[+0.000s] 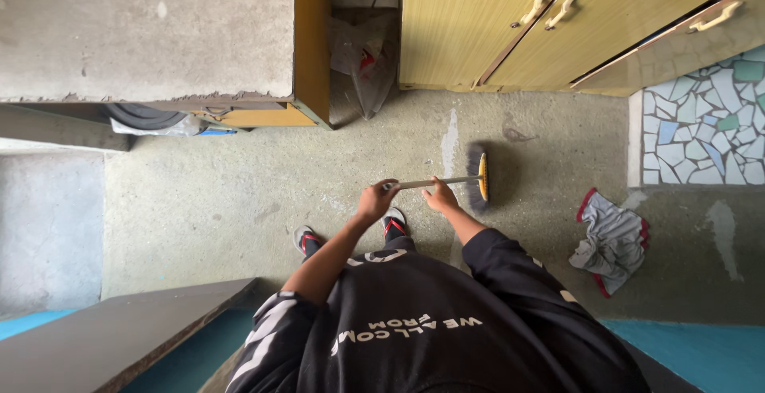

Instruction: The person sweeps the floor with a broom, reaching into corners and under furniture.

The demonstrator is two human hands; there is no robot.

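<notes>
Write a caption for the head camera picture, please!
Both hands, left hand and right hand, grip a broom on the concrete floor.

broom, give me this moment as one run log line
left hand grips broom handle end | right hand grips mid-handle | bristles on concrete floor | grey rag right

The speckled concrete floor (239, 194) carries a broom head (478, 176) (bristles down, near the yellow cabinet), a crumpled grey cloth (612, 241) at the right, and two sandalled feet (307, 239).
</notes>
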